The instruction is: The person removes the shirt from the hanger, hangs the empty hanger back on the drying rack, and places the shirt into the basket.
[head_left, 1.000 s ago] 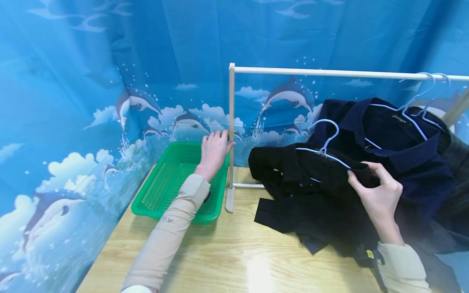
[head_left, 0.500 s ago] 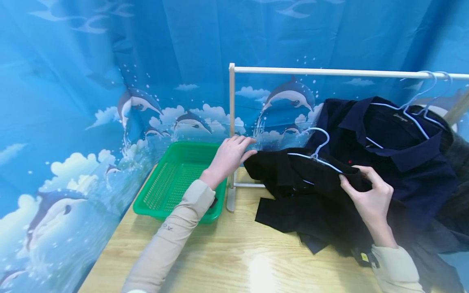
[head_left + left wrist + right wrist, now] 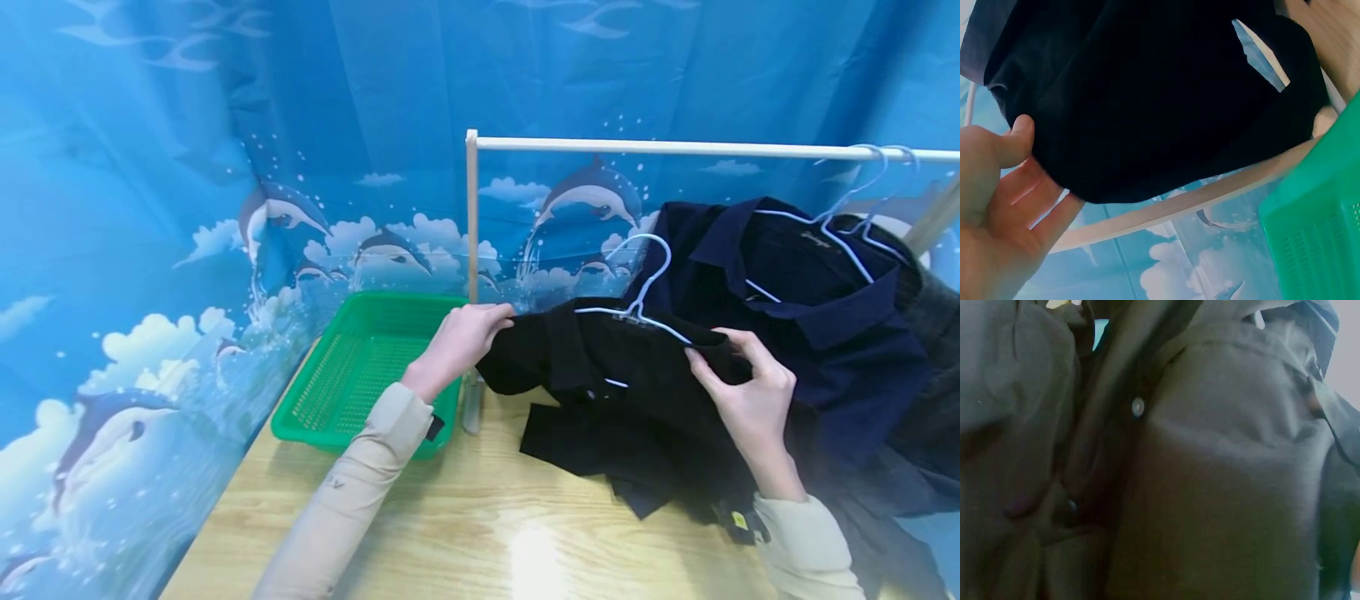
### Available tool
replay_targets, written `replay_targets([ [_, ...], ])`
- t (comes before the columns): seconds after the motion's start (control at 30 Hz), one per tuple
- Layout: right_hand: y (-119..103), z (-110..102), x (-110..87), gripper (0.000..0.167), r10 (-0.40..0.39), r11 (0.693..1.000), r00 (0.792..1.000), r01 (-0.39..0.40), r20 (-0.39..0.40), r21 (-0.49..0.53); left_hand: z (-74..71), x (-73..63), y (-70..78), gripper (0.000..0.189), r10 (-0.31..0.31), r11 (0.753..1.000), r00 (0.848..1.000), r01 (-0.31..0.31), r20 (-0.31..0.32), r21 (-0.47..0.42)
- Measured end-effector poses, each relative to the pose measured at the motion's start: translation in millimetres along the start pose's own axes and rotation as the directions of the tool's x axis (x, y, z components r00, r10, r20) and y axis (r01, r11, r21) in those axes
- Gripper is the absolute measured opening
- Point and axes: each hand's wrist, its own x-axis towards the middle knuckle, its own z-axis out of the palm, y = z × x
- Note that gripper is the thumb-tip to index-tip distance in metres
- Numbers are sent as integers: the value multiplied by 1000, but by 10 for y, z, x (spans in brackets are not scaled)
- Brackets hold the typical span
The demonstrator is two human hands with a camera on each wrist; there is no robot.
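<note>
A black shirt [image 3: 652, 400] with a light blue wire hanger [image 3: 666, 258] in its neck is held up over the table, hanger hook pointing upward and apart from the rail. My left hand [image 3: 459, 343] pinches the shirt's left end; in the left wrist view its thumb [image 3: 1022, 134] lies on the near side of the dark cloth [image 3: 1166, 112] and the other fingers lie behind. My right hand [image 3: 753, 396] pinches the right shoulder beside the hanger's arm. Dark cloth [image 3: 1229, 487] with a small button [image 3: 1138, 407] fills the right wrist view.
A rack with a white rail [image 3: 660, 148] and wooden post [image 3: 472, 217] stands behind. A navy shirt [image 3: 840, 342] and a dark grey garment [image 3: 937, 367] hang at its right. A green basket [image 3: 405, 297] sits left of the post on the wooden table [image 3: 450, 517].
My left hand has moved right and down from beside the post and now pinches the shirt's left end. The right hand has shifted slightly left with the shirt and hanger.
</note>
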Motion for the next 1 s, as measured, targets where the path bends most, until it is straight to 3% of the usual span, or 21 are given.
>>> replay_targets([
  [0.2,174,48,34,47,-72,993,995,77,69,-84,-87,-136,-23,17,-25,1000,988,26,-151,4],
  [0.37,205,53,53,50,-149,978,979,167,138,-127,-174,-282,-95,17,-72,997,971,72,-227,-9],
  [0.5,161,73,60,39,-181,962,968,211,175,-173,-252,-429,-151,15,-97,995,956,94,-276,-23],
  [0.7,122,173,-22,39,-243,927,947,291,210,-238,-311,-655,-193,12,-113,993,949,113,-296,-17],
  [0.9,118,292,-171,37,-307,911,937,340,165,-235,-259,-891,-267,14,-133,990,952,118,-274,-70],
  [1.0,124,343,-247,37,-370,890,918,394,139,-231,-223,-1010,-315,14,-137,990,953,119,-270,-79],
])
